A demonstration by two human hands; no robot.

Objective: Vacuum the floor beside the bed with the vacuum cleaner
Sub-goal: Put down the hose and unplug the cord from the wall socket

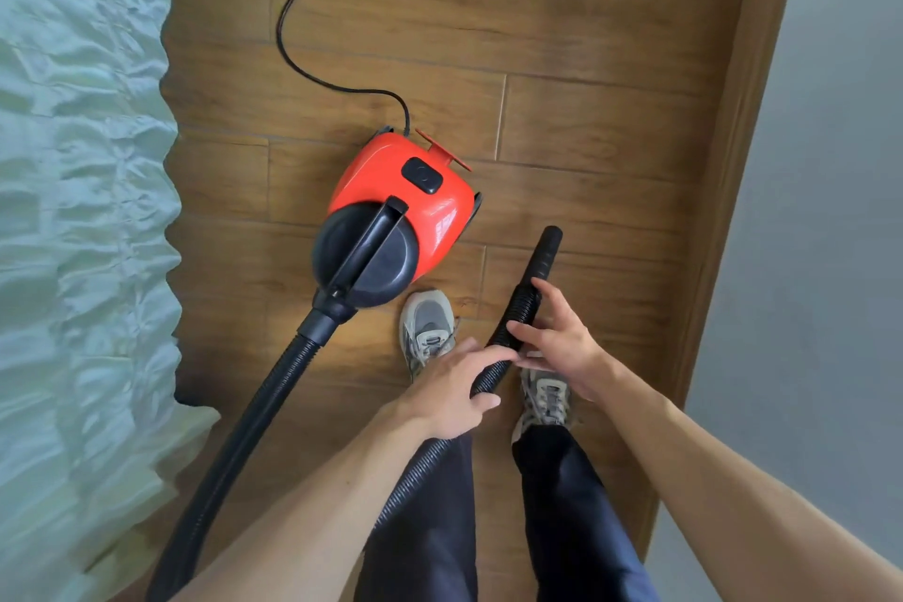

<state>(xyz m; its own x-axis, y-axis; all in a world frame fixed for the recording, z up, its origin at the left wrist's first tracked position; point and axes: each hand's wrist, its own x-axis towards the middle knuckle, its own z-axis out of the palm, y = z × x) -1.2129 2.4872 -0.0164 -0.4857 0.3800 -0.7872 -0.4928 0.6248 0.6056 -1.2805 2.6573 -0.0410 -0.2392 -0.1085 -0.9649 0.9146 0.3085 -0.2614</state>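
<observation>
Standing on a wood-grain plank floor [562, 112], a person holds the free end of a black ribbed hose [518, 313] with both hands. Left hand [452, 394] curls loosely round the hose lower down, fingers wrapped over the top and thumb beneath. Right hand [557, 342] grips it higher up, at the ribbed cuff, thumb and fingertips pinched on either side. Beyond the right hand the hose ends in a smooth, tapered black nozzle [547, 249], pointing away and held above the floor.

Just left of the nozzle sits the vacuum [400, 205], on the floor between the bed [83, 210] and the feet. Its body is glossy red plastic, rounded, with a black oval switch on top, a black domed front and a straight black carry handle across it. No brand or lettering can be read on it. A second stretch of hose leaves the front collar and runs toward the bottom left corner. A thin black cord [293, 15] snakes from the rear toward the top edge.

The bed carries a pale green, crinkled quilted cover with a wavy edge. Grey mesh trainers [427, 328] and dark trousers show below the hands. A wooden skirting borders a plain grey wall [830, 210] on the right
</observation>
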